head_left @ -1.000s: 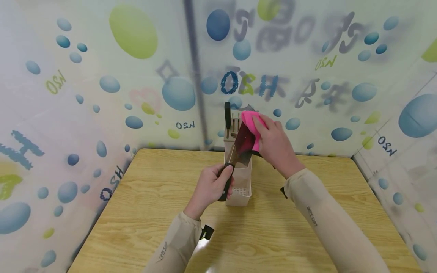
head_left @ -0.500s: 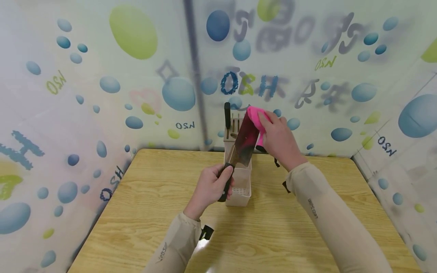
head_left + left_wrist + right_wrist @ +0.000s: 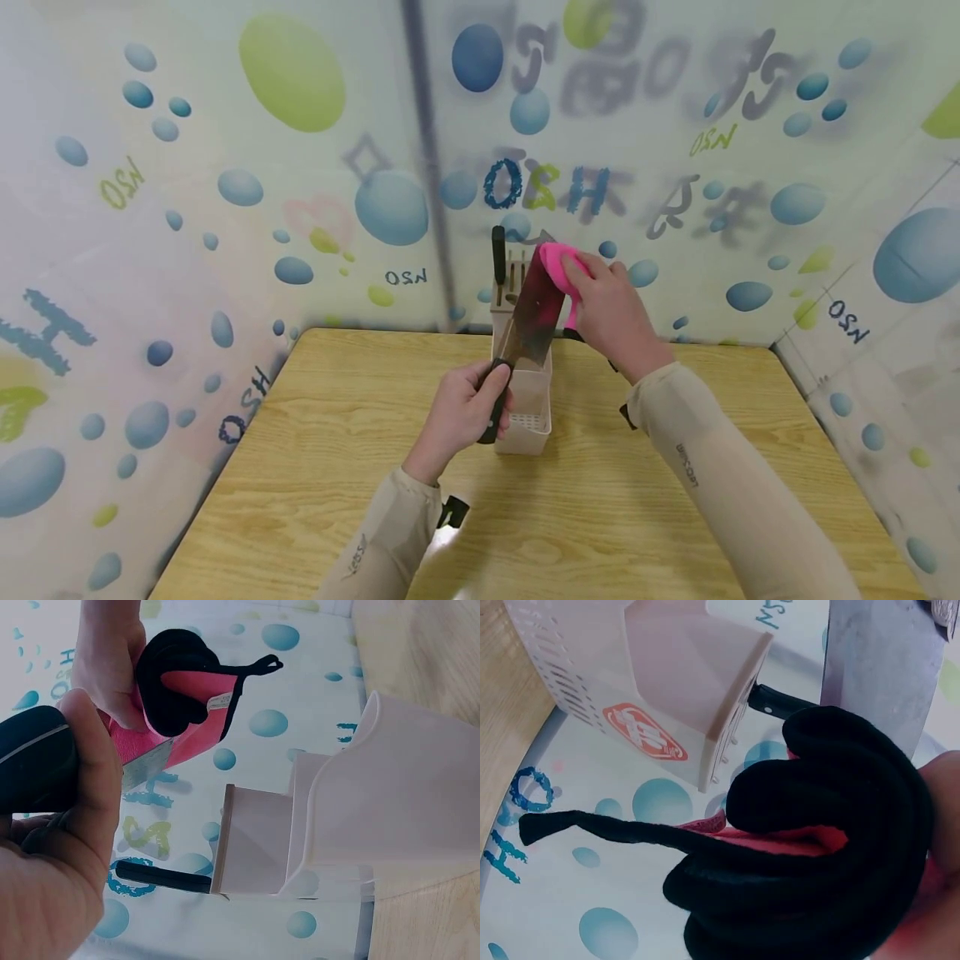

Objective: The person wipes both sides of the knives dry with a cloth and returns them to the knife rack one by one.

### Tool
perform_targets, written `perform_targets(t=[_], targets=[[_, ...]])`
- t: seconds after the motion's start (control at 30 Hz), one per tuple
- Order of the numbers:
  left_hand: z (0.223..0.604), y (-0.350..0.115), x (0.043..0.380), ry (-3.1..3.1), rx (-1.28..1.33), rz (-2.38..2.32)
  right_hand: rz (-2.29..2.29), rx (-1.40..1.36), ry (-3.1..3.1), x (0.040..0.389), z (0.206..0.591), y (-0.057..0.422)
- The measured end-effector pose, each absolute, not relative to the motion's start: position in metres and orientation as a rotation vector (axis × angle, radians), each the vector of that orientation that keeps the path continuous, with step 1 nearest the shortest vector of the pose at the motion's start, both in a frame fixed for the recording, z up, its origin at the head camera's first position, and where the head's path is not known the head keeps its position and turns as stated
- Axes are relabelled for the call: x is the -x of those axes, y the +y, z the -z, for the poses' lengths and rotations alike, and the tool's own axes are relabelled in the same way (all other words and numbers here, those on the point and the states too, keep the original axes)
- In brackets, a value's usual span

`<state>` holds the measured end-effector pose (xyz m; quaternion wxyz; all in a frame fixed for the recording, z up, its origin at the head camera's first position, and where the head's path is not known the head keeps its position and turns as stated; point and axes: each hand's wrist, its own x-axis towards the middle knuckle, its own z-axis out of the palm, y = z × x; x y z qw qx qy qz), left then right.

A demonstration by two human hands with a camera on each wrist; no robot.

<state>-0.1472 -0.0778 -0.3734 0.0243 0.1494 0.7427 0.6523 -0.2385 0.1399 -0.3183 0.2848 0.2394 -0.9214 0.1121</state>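
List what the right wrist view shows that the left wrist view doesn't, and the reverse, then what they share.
Only the right wrist view shows the orange-red logo on the pale holder.

Only the left wrist view shows the left hand gripping the cleaver's handle, and the white tag on the pink cloth.

Both show the cloth with its black edging, part of the right hand, part of the cleaver's blade, the holder, and a black handle sticking out of it.

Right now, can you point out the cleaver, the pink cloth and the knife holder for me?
Cleaver (image 3: 537, 305), head view: the middle of its blade.
Pink cloth (image 3: 558, 265), head view: the bright pink fabric.
Knife holder (image 3: 397, 806), left wrist view: its plain outer wall.
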Motion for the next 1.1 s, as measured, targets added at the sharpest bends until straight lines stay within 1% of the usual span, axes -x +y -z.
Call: perform_targets(t=[0.53,0.87,1.1], targets=[[0.373,-0.078,0.149,2.252,-0.408,-2.06,-0.263,-0.715,-2.418,0.218,0.327,0.127],[0.359,-0.075,0.144,2.235,-0.346,-2.054,-0.223,-0.736,-2.447,0.206,0.336,0.121],[0.374,-0.077,0.153,2.21,-0.317,-2.083,-0.227,-0.751,-2.428,0.199,0.341,0.117]])
